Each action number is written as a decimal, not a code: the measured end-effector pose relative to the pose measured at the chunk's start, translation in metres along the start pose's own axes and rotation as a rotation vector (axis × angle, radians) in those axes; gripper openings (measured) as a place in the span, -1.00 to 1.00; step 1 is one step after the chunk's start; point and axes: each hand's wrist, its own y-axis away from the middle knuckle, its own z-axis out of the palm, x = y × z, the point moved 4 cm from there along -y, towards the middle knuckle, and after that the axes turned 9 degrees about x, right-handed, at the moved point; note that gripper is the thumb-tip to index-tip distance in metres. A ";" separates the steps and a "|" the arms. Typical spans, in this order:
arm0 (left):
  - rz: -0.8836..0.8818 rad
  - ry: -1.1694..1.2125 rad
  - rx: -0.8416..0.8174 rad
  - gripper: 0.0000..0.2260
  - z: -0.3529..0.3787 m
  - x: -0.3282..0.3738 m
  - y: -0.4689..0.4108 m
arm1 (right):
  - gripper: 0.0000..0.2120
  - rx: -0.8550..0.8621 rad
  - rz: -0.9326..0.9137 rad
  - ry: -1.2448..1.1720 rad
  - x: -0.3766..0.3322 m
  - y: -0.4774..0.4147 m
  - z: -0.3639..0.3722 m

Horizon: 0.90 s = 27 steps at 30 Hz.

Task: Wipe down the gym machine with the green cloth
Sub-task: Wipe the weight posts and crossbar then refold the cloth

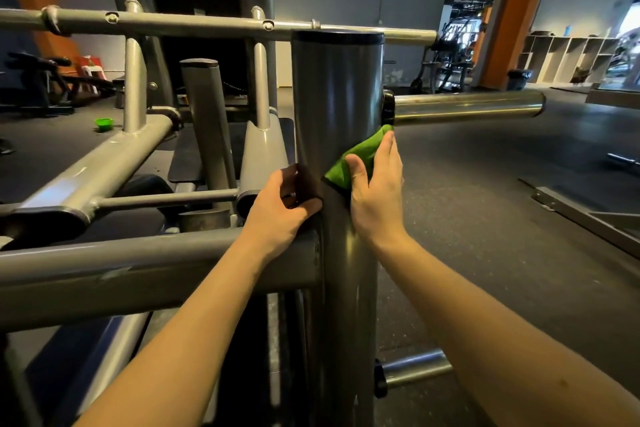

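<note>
We are pressing the green cloth (356, 158) flat against the right side of the gym machine's upright post (337, 87) with our right hand (375, 191), fingers straight, just below the post's chrome peg (467, 107). Our left hand (280, 215) is gripping the post's left side, fingers curled.

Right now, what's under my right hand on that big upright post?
The green cloth, pressed flat against the upright post by your right hand. Its upper corner and left edge stick out; the rest, and the metal beneath it, is covered by the hand.
</note>
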 end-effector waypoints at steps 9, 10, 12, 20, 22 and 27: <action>0.041 -0.042 -0.005 -0.40 0.009 0.002 0.003 | -0.28 -0.084 0.123 0.085 0.047 0.050 0.000; 0.042 -0.040 -0.003 -0.41 0.010 0.003 0.004 | -0.28 -0.092 0.120 0.114 0.054 0.063 -0.002; 0.037 -0.023 -0.005 -0.42 0.011 0.003 0.005 | -0.28 -0.120 0.142 0.153 0.067 0.094 -0.006; 0.039 -0.057 0.004 -0.39 0.010 0.005 0.006 | -0.32 -0.147 0.153 0.073 0.053 0.076 -0.012; 0.063 -0.080 0.011 -0.40 0.011 0.004 0.005 | -0.30 -0.139 0.142 0.003 0.033 0.046 -0.006; 0.098 -0.121 0.050 -0.44 0.008 0.000 0.008 | -0.33 -0.168 0.135 -0.025 0.022 0.011 -0.004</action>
